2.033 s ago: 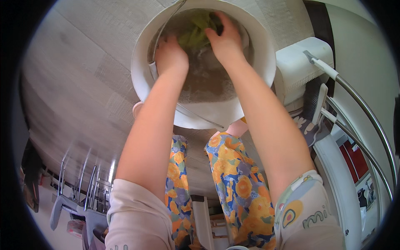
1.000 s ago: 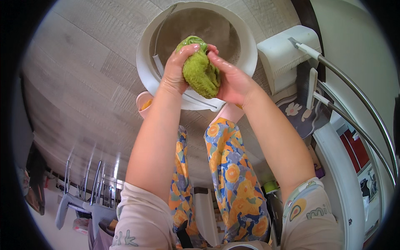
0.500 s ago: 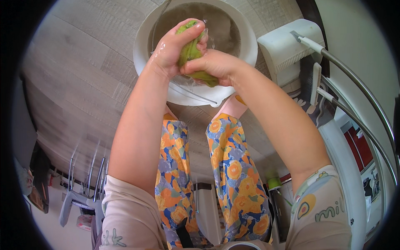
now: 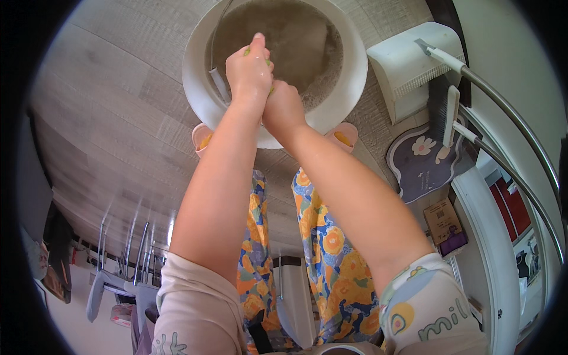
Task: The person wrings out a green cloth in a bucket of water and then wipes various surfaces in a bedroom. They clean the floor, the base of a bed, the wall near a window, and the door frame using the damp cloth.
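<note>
Clutching the green cloth (image 4: 247, 52), the left hand (image 4: 248, 74) sits just beyond the right hand (image 4: 284, 109), clenched on it too; likely soft, slippery and water-heavy, it suits full-fist holds.

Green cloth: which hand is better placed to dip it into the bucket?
Probably the left hand: it grips the green cloth farther out, against the cloudy water in this view, while the right hand is nearer the person's side of the white bucket. Both are closed around the cloth.
</note>
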### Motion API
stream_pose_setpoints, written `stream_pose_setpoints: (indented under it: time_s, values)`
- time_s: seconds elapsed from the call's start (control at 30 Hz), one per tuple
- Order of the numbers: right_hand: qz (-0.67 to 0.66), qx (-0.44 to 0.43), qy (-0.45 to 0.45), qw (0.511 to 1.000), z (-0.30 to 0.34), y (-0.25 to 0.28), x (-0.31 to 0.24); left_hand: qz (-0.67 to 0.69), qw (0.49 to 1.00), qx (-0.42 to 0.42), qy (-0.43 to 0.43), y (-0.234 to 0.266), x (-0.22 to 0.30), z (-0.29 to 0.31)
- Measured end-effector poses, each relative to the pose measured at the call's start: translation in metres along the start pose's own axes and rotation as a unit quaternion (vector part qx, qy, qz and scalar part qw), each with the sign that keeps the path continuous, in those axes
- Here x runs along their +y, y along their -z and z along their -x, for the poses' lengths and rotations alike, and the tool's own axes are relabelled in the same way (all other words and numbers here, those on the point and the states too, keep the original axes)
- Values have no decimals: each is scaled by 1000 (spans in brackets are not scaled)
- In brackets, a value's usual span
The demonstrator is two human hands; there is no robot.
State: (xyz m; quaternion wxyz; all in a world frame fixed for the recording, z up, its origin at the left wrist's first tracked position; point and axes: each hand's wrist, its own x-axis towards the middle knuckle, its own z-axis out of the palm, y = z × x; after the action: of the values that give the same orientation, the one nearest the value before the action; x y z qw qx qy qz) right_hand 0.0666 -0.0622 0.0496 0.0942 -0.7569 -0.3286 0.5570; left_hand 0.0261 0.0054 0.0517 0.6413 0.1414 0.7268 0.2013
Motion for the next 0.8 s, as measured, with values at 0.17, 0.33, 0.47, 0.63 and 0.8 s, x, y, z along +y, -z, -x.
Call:
stream_pose_setpoints:
  time_s: [0.17,0.33,0.47,0.63,0.8]
  values:
    - [72,23,0,997,0,-9,13,58,996,68,15,1,-20,-6]
    - [150,18,7,988,-1,-10,19,88,993,78,13,4,-35,-13]
    - [106,44,8,993,0,6,16,-68,998,-4,-14,6,-25,2]
    - [-129,-37,28,991,49,71,-2,-47,987,-121,99,39,21,53]
    - [-512,17,-79,855,118,140,-60,-187,961,-166,122,67,79,125]
